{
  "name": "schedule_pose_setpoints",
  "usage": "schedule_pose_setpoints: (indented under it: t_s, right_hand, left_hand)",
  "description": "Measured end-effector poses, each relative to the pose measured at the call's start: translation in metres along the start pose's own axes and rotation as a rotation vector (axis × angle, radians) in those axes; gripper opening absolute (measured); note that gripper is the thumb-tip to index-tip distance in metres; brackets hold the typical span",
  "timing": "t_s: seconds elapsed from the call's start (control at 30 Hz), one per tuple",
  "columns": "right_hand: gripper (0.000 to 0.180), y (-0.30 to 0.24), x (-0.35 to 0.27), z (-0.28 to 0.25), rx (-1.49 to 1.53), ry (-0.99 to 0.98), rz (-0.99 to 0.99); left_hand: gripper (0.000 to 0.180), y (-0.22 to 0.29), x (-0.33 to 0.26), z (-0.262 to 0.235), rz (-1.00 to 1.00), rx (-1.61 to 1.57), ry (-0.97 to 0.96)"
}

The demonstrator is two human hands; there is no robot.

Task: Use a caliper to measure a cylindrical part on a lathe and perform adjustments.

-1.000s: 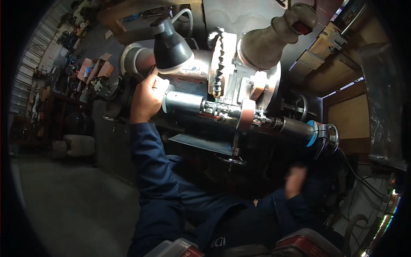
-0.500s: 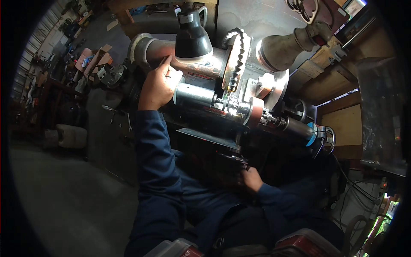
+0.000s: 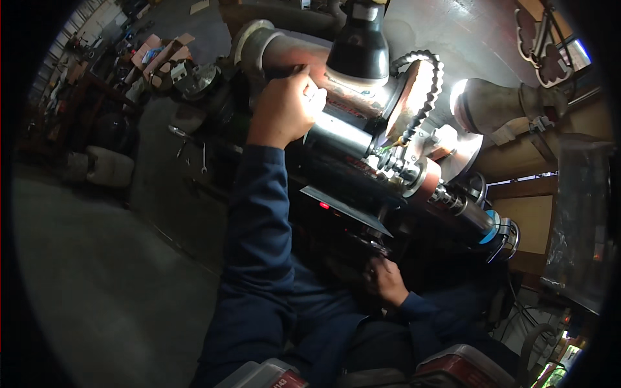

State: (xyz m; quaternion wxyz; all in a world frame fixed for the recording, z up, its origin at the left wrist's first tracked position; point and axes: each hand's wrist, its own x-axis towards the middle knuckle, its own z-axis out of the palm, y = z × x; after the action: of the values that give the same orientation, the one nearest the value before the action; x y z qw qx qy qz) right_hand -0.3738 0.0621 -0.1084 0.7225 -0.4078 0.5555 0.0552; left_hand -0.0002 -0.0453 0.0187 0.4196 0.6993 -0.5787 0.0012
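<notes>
A bench grinding machine with a reddish-grey cylindrical housing (image 3: 294, 57) fills the middle of the view. My left hand (image 3: 288, 108) is closed at the left end of a shiny silver cylinder (image 3: 343, 137), knuckles up beside the housing; its fingertips and whatever they grip are hidden. Right of that cylinder, a small shaft assembly leads to a reddish disc (image 3: 425, 178). Low in front of the machine, my right hand (image 3: 388, 282) has its fingers curled at the handle of a dark, partly shadowed handwheel (image 3: 374, 244).
A black work lamp (image 3: 357, 48) and a beige lamp (image 3: 498, 107) shine on the machine. A segmented coolant hose (image 3: 435, 84) arches between them. Below the silver cylinder a metal plate (image 3: 346, 210) juts out. Wrenches (image 3: 204, 157) lie at left, near cardboard boxes (image 3: 162, 55).
The view has shifted, so the machine sits further right and lower. My left hand's index finger, stretched along the housing before, is now curled in. My right hand has moved slightly down at the handwheel.
</notes>
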Motion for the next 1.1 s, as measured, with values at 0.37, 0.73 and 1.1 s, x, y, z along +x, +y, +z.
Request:
schedule_pose_setpoints:
  t_s: [0.37,0.73,1.1]
  right_hand:
    - [0.027,0.014,0.010,-0.007,-0.096,0.072,-0.398]
    - [0.034,0.029,0.060,-0.001,-0.702,-0.041,-0.610]
    - [0.052,-0.018,-0.160,-0.261,0.933,0.681,-0.583]
  left_hand:
    - [0.022,0.004,0.001,0.003,-0.039,-0.031,-0.018]
    - [0.022,0.012,0.007,0.005,-0.073,-0.078,-0.054]
    - [0.021,0.013,0.006,-0.005,-0.055,-0.030,-0.070]
